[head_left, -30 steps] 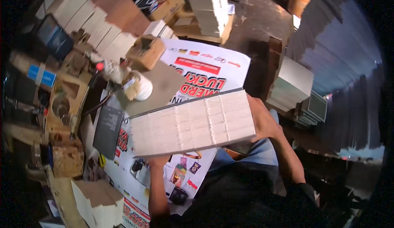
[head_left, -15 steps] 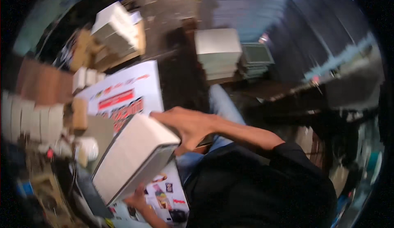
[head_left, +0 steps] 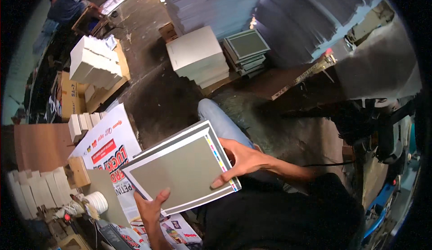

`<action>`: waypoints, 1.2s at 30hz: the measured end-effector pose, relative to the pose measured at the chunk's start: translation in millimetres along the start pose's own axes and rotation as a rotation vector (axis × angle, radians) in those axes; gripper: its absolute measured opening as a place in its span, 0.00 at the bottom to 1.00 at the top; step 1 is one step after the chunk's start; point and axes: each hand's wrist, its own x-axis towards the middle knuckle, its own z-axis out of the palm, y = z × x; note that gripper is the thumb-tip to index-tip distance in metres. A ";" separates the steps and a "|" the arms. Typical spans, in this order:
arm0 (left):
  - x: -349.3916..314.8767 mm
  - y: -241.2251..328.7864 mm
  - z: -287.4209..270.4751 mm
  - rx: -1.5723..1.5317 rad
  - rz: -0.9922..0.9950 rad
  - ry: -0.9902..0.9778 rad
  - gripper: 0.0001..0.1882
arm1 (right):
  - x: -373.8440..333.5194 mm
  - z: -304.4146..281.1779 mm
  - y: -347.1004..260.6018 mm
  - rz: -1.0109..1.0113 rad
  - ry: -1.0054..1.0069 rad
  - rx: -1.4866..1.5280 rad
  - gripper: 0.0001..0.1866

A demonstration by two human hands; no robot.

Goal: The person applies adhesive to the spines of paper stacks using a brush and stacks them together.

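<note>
Head view: I have a stack of grey printed sheets [head_left: 182,171] held between both hands at lower centre.
Left hand [head_left: 150,207] grips the stack's lower edge with its thumb on top; right hand [head_left: 240,162] is clamped on the right edge by the colour strip. I judge the carrying step is in hand; next I need a flat spot, perhaps near the piles [head_left: 200,59] at upper centre, and a level hold.

The stack of printed sheets [head_left: 182,171] looks like smooth card, dull grey-green with white edges. The poster [head_left: 110,149] under it is shiny paper. The floor [head_left: 153,92] is rough and dusty. The box [head_left: 78,170] is plain brown cardboard.
</note>
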 end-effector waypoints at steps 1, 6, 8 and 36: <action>2.9 11.0 10.9 0.062 0.011 -0.044 0.47 | -5.1 -7.4 3.7 -0.025 0.061 0.022 0.45; 24.4 45.3 48.2 0.375 0.135 -0.149 0.41 | -27.3 -34.6 5.3 -0.101 0.203 0.104 0.46; 32.0 80.8 66.5 0.326 0.109 -0.267 0.38 | -30.8 -39.3 9.6 -0.074 0.223 0.150 0.47; 60.9 -20.1 13.3 0.987 0.595 0.279 0.49 | 128.3 -379.4 44.7 -0.797 1.077 0.679 0.18</action>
